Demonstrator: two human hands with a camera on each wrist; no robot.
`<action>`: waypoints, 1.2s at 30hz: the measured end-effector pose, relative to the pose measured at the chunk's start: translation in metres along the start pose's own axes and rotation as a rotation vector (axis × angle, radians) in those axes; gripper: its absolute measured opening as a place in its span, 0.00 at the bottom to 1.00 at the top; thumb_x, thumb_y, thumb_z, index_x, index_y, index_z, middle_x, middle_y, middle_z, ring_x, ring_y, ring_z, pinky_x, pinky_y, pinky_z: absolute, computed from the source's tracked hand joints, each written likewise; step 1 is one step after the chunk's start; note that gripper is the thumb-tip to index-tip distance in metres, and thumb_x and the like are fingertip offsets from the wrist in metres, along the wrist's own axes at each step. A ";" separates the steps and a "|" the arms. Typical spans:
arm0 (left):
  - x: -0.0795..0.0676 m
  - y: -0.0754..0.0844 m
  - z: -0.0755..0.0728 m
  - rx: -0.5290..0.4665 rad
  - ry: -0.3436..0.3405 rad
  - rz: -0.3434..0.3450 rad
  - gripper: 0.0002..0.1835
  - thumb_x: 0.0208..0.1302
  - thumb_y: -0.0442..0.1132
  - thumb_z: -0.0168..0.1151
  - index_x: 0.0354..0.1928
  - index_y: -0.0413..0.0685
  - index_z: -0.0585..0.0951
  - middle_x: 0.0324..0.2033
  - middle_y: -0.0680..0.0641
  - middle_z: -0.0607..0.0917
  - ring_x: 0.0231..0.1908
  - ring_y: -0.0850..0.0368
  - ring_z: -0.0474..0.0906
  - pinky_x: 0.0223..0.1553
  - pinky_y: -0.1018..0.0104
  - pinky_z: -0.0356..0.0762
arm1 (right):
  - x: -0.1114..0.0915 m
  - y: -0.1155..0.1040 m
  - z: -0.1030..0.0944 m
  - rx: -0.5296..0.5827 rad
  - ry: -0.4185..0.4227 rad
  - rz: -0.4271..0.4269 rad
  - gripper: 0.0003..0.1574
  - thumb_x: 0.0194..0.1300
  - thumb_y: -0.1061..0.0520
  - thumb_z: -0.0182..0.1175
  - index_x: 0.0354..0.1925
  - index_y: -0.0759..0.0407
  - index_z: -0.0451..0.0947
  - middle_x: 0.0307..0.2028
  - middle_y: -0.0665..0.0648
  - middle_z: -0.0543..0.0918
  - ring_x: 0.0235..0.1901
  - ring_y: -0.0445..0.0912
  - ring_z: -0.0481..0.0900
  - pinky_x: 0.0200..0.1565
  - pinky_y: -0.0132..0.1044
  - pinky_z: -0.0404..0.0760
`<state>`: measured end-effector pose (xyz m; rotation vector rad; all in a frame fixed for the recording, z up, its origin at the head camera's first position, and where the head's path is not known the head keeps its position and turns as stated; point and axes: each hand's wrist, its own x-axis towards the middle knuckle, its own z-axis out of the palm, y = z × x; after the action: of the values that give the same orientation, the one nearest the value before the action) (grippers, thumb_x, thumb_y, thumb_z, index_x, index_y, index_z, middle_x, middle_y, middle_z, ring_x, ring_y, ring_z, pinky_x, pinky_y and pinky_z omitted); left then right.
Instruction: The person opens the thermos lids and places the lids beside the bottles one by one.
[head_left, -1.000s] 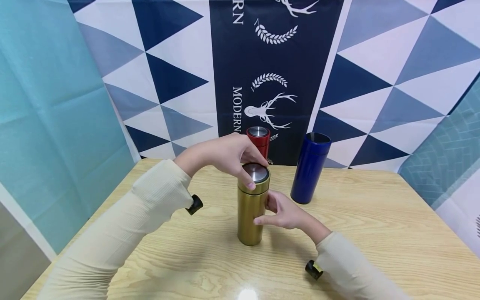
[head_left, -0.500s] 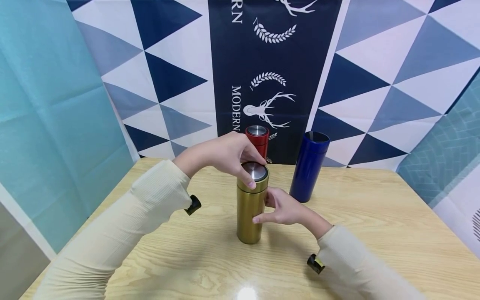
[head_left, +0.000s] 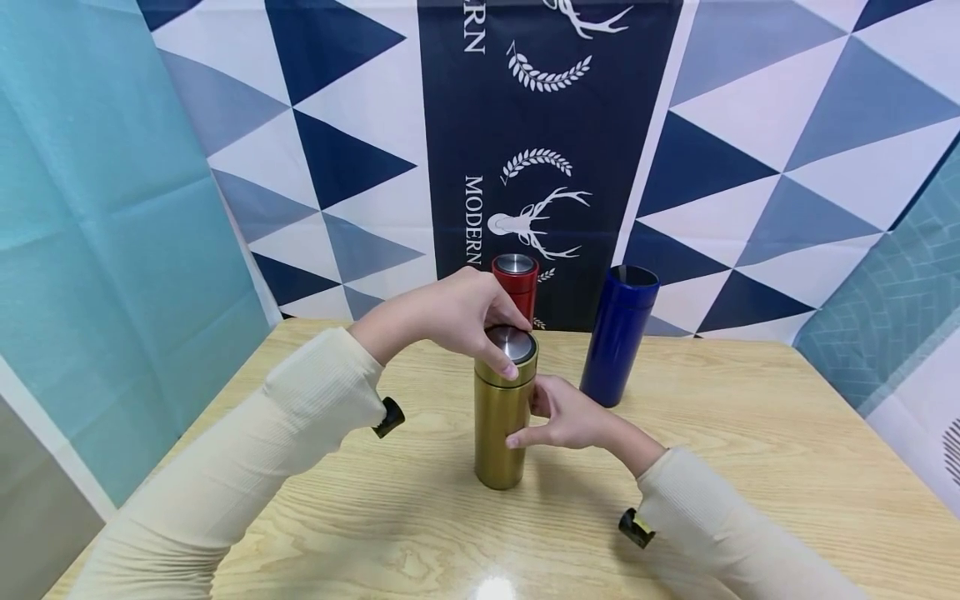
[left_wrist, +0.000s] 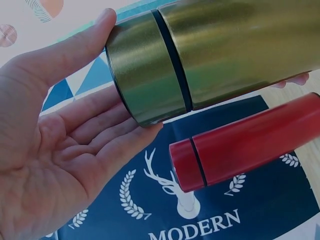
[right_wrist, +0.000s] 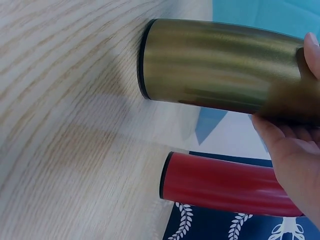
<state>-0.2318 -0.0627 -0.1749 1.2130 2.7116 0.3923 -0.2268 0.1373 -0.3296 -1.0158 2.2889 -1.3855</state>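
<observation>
A gold thermos flask [head_left: 498, 433] stands upright on the wooden table in front of me. Its lid [left_wrist: 142, 70] sits on the body, with a thin black ring at the seam between them. From above, my left hand [head_left: 468, 312] holds the lid, thumb on the near side and fingertips on the far side of the rim. My right hand [head_left: 573, 417] grips the body lower down from the right, its thumb across the front. The flask's black base edge [right_wrist: 142, 60] shows in the right wrist view, close to the tabletop.
Behind the gold flask stands a red thermos flask [head_left: 519, 287] with a steel-topped lid, partly hidden. A blue flask [head_left: 618, 346] with a dark round top stands behind and to the right. A patterned cloth [head_left: 360, 150] backs the table [head_left: 750, 433].
Both hands keep their places on the gold flask, with the left thumb shifted very slightly to the right along the lid. The right forearm has shifted slightly, and the other flasks stay put.
</observation>
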 end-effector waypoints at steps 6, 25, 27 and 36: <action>-0.001 0.003 0.002 0.028 0.026 -0.007 0.28 0.47 0.53 0.76 0.52 0.51 0.84 0.46 0.54 0.88 0.42 0.64 0.83 0.46 0.71 0.80 | 0.000 0.000 0.000 0.004 -0.004 0.007 0.43 0.54 0.59 0.71 0.63 0.65 0.63 0.58 0.64 0.77 0.56 0.49 0.78 0.61 0.40 0.77; -0.001 0.014 0.009 0.051 0.064 -0.049 0.25 0.50 0.53 0.74 0.48 0.48 0.86 0.36 0.52 0.90 0.32 0.62 0.80 0.34 0.74 0.79 | -0.004 0.002 0.000 -0.001 0.003 0.025 0.41 0.55 0.58 0.70 0.63 0.65 0.64 0.58 0.64 0.77 0.59 0.55 0.77 0.62 0.44 0.76; -0.001 0.015 0.010 0.054 0.074 -0.053 0.24 0.50 0.53 0.74 0.47 0.48 0.86 0.33 0.52 0.90 0.30 0.61 0.79 0.32 0.74 0.78 | -0.004 0.002 0.001 0.000 0.006 0.029 0.42 0.55 0.58 0.70 0.63 0.65 0.63 0.59 0.64 0.77 0.59 0.56 0.77 0.63 0.46 0.75; -0.004 0.022 0.013 0.063 0.125 -0.111 0.16 0.50 0.55 0.73 0.27 0.48 0.87 0.17 0.53 0.83 0.20 0.62 0.71 0.22 0.74 0.69 | -0.003 0.001 -0.001 -0.007 -0.001 0.025 0.48 0.55 0.57 0.70 0.68 0.64 0.58 0.61 0.64 0.75 0.60 0.57 0.75 0.64 0.54 0.72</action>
<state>-0.2106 -0.0491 -0.1811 1.0805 2.9027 0.3839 -0.2258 0.1405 -0.3303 -0.9865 2.2994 -1.3683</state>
